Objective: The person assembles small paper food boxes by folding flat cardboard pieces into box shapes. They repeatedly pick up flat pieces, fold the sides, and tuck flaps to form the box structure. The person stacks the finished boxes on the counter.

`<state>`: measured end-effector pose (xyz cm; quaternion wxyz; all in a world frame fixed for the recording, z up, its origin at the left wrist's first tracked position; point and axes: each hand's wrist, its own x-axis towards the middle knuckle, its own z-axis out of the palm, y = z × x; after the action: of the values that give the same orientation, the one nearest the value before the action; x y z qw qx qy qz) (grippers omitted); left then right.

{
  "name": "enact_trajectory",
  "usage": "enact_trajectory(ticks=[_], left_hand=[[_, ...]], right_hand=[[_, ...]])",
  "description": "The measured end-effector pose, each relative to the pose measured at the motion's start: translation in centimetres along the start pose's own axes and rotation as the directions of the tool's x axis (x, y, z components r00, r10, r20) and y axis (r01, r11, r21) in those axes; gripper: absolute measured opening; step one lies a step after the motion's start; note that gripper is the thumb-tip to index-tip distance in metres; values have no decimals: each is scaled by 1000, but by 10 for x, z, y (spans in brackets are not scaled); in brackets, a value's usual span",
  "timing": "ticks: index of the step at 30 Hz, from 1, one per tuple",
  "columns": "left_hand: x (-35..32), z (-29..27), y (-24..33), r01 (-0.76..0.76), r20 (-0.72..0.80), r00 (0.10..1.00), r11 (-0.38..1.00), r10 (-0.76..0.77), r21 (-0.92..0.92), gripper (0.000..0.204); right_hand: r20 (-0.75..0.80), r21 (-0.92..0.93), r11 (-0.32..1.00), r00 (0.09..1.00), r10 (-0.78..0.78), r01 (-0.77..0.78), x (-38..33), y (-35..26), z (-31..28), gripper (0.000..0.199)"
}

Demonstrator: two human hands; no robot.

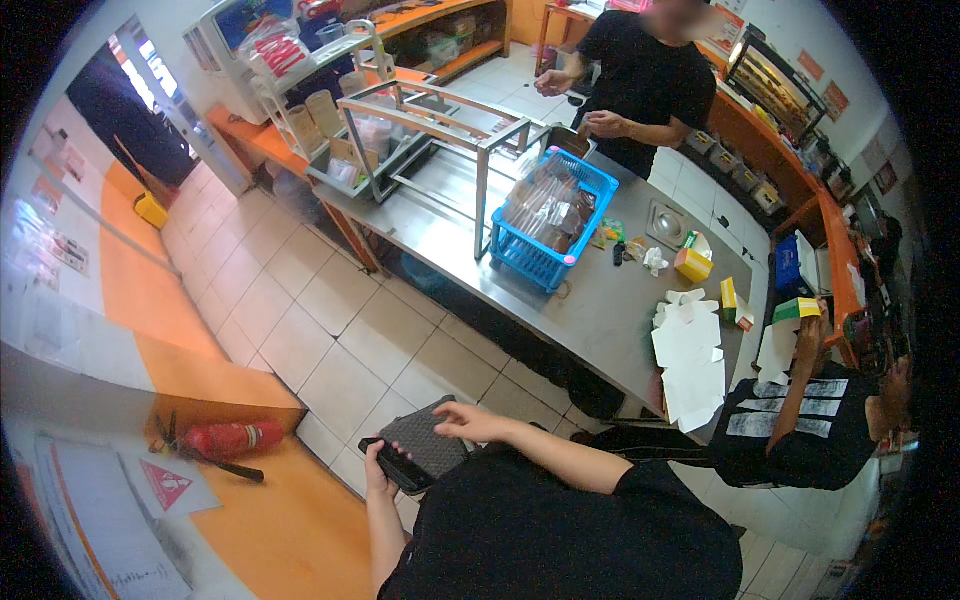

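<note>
My left hand (379,470) is wrapped round a black handheld device (404,468) that looks like a phone. Its screen cannot be made out from here. Just to the right and above it, my right hand (473,422) hovers with fingers apart and nothing in them. A grey textured thing (425,436) lies behind the device, below my hands; its kind is unclear.
A steel table (620,300) carries a blue basket (545,262) of wrapped packs, flattened white boxes (690,355) and a metal frame (482,190). One person (655,90) stands behind it; another (800,420) handles a yellow-green box at right. A fire extinguisher (235,438) is at left.
</note>
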<state>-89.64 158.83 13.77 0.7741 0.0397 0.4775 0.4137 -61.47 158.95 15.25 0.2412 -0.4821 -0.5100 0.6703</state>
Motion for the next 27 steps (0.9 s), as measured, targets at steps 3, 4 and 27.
enact_trajectory(ticks=[3,4,27], left_hand=[[19,-84,-14,213,-164,974,890,-159,404,77],[20,-113,-27,274,-255,956,762,-147,587,83],[-1,-242,-120,596,-417,781,355,-466,720,115]], right_hand=[[-171,-367,911,976,135,-190,-21,74,-27,69],[-230,-513,818,960,160,-260,-32,97,-31,70],[-371,-562,655,862,346,-505,-76,167,-88,33]])
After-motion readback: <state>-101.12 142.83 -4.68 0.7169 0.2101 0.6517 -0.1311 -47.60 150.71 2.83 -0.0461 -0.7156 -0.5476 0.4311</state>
